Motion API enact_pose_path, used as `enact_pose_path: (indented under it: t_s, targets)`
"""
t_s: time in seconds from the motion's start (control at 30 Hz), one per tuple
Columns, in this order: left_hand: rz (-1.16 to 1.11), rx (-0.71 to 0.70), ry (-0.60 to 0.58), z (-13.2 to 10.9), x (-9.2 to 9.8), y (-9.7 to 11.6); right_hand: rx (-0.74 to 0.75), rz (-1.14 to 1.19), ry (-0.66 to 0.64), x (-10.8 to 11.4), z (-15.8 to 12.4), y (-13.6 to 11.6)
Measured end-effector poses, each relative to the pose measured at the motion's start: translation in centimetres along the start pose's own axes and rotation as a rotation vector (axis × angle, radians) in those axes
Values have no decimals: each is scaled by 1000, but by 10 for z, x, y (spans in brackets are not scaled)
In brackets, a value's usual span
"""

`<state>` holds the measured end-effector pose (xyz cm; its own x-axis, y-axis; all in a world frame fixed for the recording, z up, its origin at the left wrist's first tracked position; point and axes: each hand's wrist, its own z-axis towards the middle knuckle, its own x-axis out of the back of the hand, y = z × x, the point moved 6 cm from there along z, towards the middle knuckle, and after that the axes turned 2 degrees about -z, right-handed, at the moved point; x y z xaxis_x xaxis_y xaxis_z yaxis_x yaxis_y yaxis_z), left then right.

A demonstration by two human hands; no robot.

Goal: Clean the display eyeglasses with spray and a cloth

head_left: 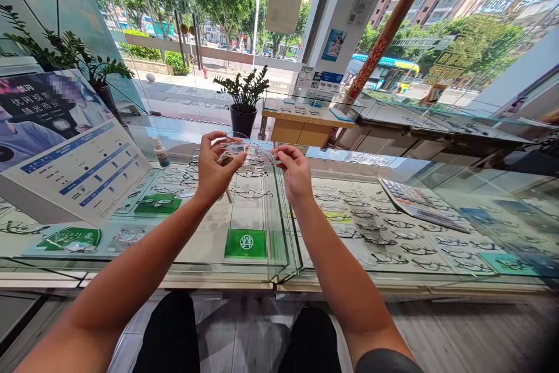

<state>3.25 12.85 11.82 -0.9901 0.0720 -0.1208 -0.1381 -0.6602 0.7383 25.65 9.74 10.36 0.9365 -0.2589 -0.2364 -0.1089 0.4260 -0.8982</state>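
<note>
While both my arms stretch forward over a glass counter (227,283), I hold a pair of thin-framed glasses (262,151) above its top, between my two hands. The bent fingers of my left hand (215,168) grip one side of them; the fingers and thumb of my right hand (297,176) pinch the other. Under the glass lie rows of other glasses and a green card (246,244). Leftward stands a spray bottle (162,153), beyond my hands a potted plant (243,120).
</note>
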Motion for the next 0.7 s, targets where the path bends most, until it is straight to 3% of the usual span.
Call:
enact_pose_path:
  t_s: [0.17,0.27,0.43,0.7]
  targets:
    - [43,-4,-89,1,-4,3,69,-111,-14,-1,-2,-11]
    - [69,-3,-195,-1,-10,7,94,-158,-149,-10,-3,-17]
    - [85,15,-283,-3,-15,12,-15,-100,-368,-19,-3,-9]
    - [70,31,-328,-1,-15,13,-66,-70,-388,-18,0,1]
